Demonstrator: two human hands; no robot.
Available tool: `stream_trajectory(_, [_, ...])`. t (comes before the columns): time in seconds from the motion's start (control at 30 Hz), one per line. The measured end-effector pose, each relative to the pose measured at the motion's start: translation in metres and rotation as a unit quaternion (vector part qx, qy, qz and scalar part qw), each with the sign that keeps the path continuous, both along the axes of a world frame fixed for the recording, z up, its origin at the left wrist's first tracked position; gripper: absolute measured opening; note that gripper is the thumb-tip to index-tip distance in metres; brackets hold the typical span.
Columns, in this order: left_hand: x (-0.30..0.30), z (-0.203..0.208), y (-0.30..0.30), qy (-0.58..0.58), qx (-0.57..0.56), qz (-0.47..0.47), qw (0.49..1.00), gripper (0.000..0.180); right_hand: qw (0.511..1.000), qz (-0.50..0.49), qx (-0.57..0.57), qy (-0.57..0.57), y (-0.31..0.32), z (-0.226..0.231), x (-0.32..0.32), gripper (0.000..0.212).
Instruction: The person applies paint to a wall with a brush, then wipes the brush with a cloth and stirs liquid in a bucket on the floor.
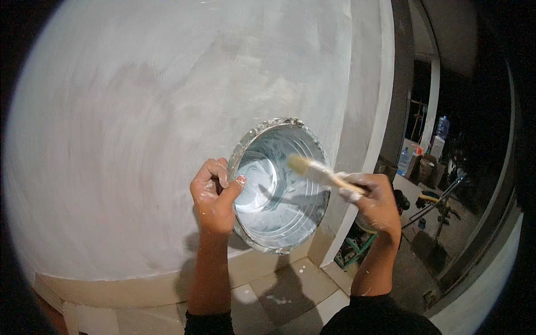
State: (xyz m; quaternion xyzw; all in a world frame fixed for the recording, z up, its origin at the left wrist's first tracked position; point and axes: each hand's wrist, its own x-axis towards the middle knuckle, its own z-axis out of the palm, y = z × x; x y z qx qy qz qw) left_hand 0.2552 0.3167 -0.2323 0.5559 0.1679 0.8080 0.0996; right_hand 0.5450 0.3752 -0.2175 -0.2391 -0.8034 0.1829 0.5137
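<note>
The pale, streaky wall (128, 151) fills the left, tiled floor (245, 298) at its foot. The bucket (268, 230) is held up before it, mouth toward the near side, whitish liquid (258, 181) inside. The left hand (215, 195) pinches the bucket's left rim; the right hand (375, 201) grips the brush (328, 176), bristles over the mouth. From where I stand, that one-sided pinch could slip, spilling liquid.

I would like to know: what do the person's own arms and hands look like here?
Black sleeves leave part of the forearms bare. The left hand and right hand wear no gloves; both have whitish smears on the fingers.
</note>
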Motion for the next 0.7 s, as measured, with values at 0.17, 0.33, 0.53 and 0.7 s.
stream_trajectory(0.17, [-0.009, 0.016, 0.013, 0.035, -0.009, -0.007, 0.999, 0.033, 0.994, -0.086, 0.018, -0.059, 0.034, 0.002, -0.066, 0.026])
stream_trajectory(0.33, [-0.004, 0.034, 0.020, 0.045, -0.067, -0.092, 0.992, 0.030, 0.971, -0.205, -0.010, -0.121, 0.038, 0.018, -0.112, 0.030])
stream_trajectory(0.53, [0.000, 0.024, 0.030, 0.017, -0.033, -0.068, 0.997, 0.032, 0.983, -0.077, 0.126, -0.107, 0.019, -0.015, -0.157, 0.018])
stream_trajectory(0.7, [-0.004, 0.034, 0.021, -0.016, 0.008, -0.047, 0.999, 0.033, 0.974, -0.003, 0.108, -0.200, 0.032, -0.026, -0.140, 0.024])
